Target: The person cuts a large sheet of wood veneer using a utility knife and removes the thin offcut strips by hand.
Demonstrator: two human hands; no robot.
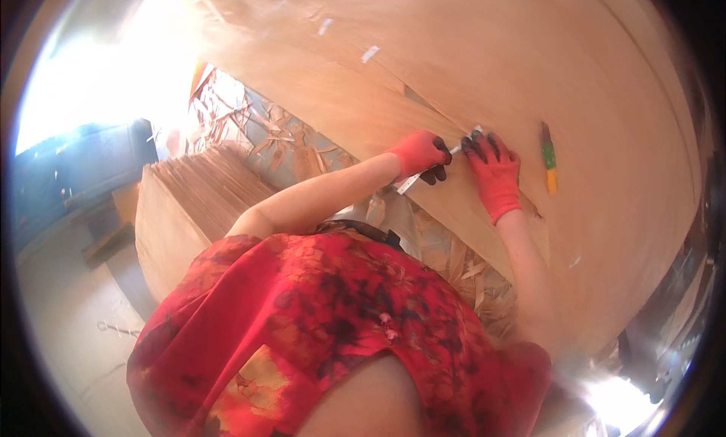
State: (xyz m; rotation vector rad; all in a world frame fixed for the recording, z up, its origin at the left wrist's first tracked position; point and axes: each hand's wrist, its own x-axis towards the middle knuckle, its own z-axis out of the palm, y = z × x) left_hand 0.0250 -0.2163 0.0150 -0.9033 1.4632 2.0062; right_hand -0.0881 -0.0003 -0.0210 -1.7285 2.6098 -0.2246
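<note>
My left hand (pixel 423 157), in a red glove with black fingertips, is closed on a narrow white tape strip (pixel 409 183). One end of the strip hangs below the fist, and a short length stretches toward my other hand. My right hand (pixel 491 164), gloved alike, lies with its fingers out flat on a thin wood veneer sheet (pixel 605 233). Its fingertips rest over the tape's far end, beside a dark gap between veneer edges. A knife (pixel 548 161) with a green and yellow handle lies to the right of that hand.
White tape pieces (pixel 370 54) stick to the veneer farther off. A stack of veneer sheets (pixel 170 217) stands on the left. Wood scraps (pixel 295 146) litter the floor beyond the sheet's near edge. Strong glare washes out the upper left.
</note>
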